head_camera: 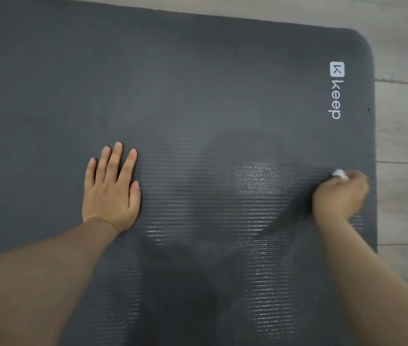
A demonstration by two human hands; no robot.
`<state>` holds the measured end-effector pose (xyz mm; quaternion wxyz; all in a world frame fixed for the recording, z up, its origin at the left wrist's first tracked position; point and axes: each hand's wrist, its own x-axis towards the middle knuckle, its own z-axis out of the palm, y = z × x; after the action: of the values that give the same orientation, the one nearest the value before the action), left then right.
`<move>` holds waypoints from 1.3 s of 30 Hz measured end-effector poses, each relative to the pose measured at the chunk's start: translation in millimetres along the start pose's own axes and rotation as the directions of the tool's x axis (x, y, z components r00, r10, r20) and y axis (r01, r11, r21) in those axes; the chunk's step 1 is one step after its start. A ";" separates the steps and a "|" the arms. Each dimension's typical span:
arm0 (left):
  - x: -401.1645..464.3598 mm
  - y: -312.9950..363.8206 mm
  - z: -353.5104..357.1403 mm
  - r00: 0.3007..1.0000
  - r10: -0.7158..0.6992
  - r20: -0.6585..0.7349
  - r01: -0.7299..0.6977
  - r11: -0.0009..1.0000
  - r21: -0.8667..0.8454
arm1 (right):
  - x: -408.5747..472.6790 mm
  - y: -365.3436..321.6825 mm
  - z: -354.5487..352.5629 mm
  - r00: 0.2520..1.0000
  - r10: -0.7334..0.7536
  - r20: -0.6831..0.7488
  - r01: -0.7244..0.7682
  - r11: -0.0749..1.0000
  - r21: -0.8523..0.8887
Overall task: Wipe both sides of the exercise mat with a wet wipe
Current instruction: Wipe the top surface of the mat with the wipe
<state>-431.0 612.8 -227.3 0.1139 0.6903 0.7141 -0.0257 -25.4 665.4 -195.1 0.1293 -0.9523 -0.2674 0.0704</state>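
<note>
A dark grey ribbed exercise mat (198, 83) lies flat on pale wood-look floor (403, 126), glistening wet streaks at five o'clock. At nine o'clock the left hand (111, 188) presses flat, fingers straight; at three o'clock the blurred right hand (339, 196) curls round a white wet wipe (339, 174) near the mat's edge.

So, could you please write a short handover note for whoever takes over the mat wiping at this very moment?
Left hand: flat on the exercise mat, fingers straight, bracing it.
Right hand: curled round the wet wipe, blurred, near the mat's right edge, below the Keep logo.
Mat: lies flat on the wooden floor, logo side up.
Done: damp, shiny streaks show between the hands and toward the near edge.
Left: the far and left parts of this side look dry; the underside cannot be seen, so plan to flip the mat and wipe it.
</note>
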 end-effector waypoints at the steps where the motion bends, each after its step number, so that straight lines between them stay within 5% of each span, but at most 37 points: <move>1: 0.0 -0.2 -0.1 1.000 0.000 0.001 0.000 1.000 0.002 | -24.0 -21.1 9.9 0.985 -0.170 0.000 0.169 0.984 0.062; 2: 0.4 0.1 -0.5 1.000 0.001 0.004 -0.001 1.000 0.002 | -52.6 -41.3 18.6 0.915 -0.403 0.013 0.397 0.906 0.148; 3: 1.0 0.4 -1.0 1.000 0.004 0.006 -0.004 1.000 0.001 | -87.7 -58.1 25.0 0.754 -0.655 0.059 0.631 0.746 0.213; 4: 1.8 0.8 -1.4 1.000 0.009 0.006 -0.009 1.000 0.000 | -125.2 -68.6 29.3 0.480 -0.856 0.191 0.812 0.516 0.272; 6: 2.5 0.0 -2.0 1.000 0.020 0.006 -0.020 1.000 -0.006 | -177.7 -77.6 24.7 -0.183 -0.875 0.449 0.889 0.048 0.456; 7: 2.3 -0.4 -2.3 1.000 0.024 0.004 -0.024 1.000 -0.011 | -182.7 -76.9 24.2 -0.351 -0.809 0.472 0.860 -0.080 0.503; 8: 2.4 -0.7 -2.4 1.000 0.028 -0.001 -0.028 0.999 -0.017 | -173.0 -76.3 22.3 -0.345 -0.815 0.466 0.859 -0.074 0.507; 9: 2.3 -0.8 -2.6 0.999 0.032 -0.006 -0.033 0.999 -0.021 | -152.8 -75.8 16.6 -0.208 -0.848 0.487 0.881 0.054 0.471; 11: 2.4 -1.3 -2.3 0.999 0.044 -0.013 -0.044 0.999 -0.028 | -89.3 -60.7 9.4 0.264 -0.856 0.445 0.880 0.403 0.252; 13: 2.2 -2.6 -1.7 0.999 0.047 -0.026 -0.048 0.999 -0.026 | -6.5 -29.2 -8.4 0.750 -0.585 0.310 0.611 0.791 0.015; 14: 2.5 -2.8 -1.3 0.998 0.052 -0.032 -0.053 0.998 -0.025 | 24.0 -11.2 -18.3 0.905 -0.369 0.213 0.387 0.920 -0.053; 15: 3.2 -3.1 -1.0 0.998 0.057 -0.034 -0.058 0.998 -0.028 | 41.4 3.5 -26.0 0.978 -0.162 0.134 0.174 0.981 -0.084; 17: 4.3 -3.7 0.3 0.998 0.064 -0.027 -0.064 0.997 -0.030 | 37.3 16.9 -21.0 0.996 0.058 0.069 -0.052 0.995 -0.088; 18: 4.3 -3.8 0.8 0.998 0.066 -0.022 -0.067 0.997 -0.030 | 22.0 13.3 -14.6 0.996 0.057 0.075 -0.053 0.997 -0.049; 21: 4.3 -5.2 -0.1 0.998 0.063 -0.018 -0.063 0.998 -0.022 | -55.3 -24.6 5.9 0.929 -0.312 0.201 0.288 0.947 0.142; 24: 4.4 -4.6 0.7 0.997 0.074 -0.006 -0.074 0.997 -0.014 | -147.3 -50.1 24.7 0.514 -0.751 0.414 0.644 0.657 0.393; 26: 3.8 -6.2 0.3 0.997 0.076 -0.007 -0.076 0.997 -0.011 | -182.9 -57.0 34.4 0.377 -0.815 0.440 0.701 0.562 0.440; 39: 6.3 -6.2 -1.1 0.997 0.082 0.001 -0.082 0.997 -0.016 | -181.5 -45.0 60.6 0.364 -0.890 0.275 0.859 0.435 0.272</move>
<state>-437.4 618.8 -228.3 0.1210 0.7179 0.6853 -0.0162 -213.6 619.3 -228.5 0.1312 -0.6248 -0.7474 0.1840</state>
